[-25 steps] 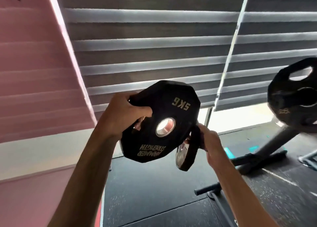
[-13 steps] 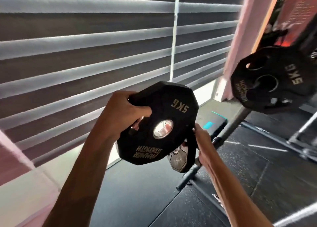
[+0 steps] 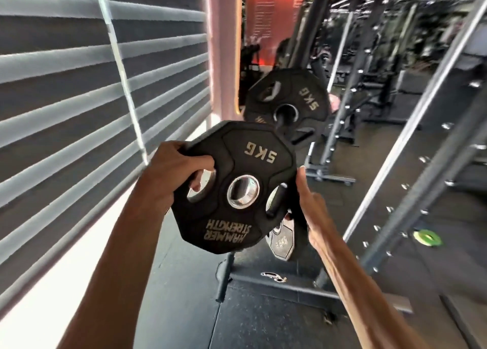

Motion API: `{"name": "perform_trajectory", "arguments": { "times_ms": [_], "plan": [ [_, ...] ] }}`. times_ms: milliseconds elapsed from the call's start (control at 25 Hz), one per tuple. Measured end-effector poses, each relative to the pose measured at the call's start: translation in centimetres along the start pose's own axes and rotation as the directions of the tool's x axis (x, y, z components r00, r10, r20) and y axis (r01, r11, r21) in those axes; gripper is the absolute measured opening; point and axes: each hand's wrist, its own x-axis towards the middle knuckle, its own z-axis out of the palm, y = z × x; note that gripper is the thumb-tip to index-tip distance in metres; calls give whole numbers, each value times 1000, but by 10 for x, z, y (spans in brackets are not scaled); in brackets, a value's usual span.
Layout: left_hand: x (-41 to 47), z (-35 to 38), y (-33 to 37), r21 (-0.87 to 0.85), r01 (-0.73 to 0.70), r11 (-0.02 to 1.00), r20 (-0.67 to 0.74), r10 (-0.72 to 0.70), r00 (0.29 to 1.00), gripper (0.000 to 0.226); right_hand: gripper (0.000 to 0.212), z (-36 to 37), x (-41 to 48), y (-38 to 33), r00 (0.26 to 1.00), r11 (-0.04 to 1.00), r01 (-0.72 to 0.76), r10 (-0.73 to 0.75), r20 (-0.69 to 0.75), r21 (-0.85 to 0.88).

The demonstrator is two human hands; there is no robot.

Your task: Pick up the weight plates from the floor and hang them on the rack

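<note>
Hazard: left hand (image 3: pixel 174 174) hooked through slot of 5KG plate (image 3: pixel 253 169), right hand (image 3: pixel 308 203) gripping second plate (image 3: pixel 282 243) edge-on; either could slip nearing rack (image 3: pixel 290 282).

The weight plate (image 3: pixel 237 164) is showing a matt black, rubber-like coat with raised pale lettering, while the metal ring (image 3: pixel 237 201) lining its centre hole is gleaming bright and smooth. The smaller plate (image 3: pixel 280 242) behind it is showing a greyer face with a slight sheen, and the hung plate (image 3: pixel 303 95) is looking equally matt and black. The rack (image 3: pixel 434 188) is showing grey painted metal beams dotted with shiny bolts, the floor (image 3: pixel 263 322) is looking dark, speckled and rubbery, and the blinds (image 3: pixel 66 85) are hanging in soft, cloth-like bands.
</note>
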Motion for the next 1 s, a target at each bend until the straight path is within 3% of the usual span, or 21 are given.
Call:
{"name": "perform_trajectory", "arguments": {
  "times_ms": [200, 320, 480, 680, 840, 1000],
  "plan": [
    [48, 36, 9, -119, -21, 993, 202, 45, 978, 36, 102, -47, 2, -18, 982, 998, 62, -58, -178, 20],
    [81, 55, 16, -176, -44, 983, 254, 88, 963, 30, 100, -61, 12, -35, 961, 988, 153, -147, -234, 8],
    [122, 73, 16, -242, -37, 970, 322, 116, 940, 36, 111, -65, 41, -52, 935, 991, 129, -137, -327, -47],
    [162, 86, 13, -281, -38, 959, 306, 127, 943, 25, 100, -58, 80, -65, 901, 982, 156, -186, -392, -107],
    [176, 94, 7, -296, -19, 955, 298, 111, 948, 33, 81, -57, 90, -73, 856, 971, 143, -219, -468, -193],
    [187, 99, -4, -307, -42, 951, 253, 124, 959, 21, 86, -52, 103, -69, 875, 974, 178, -222, -430, -142]
  ]
}}
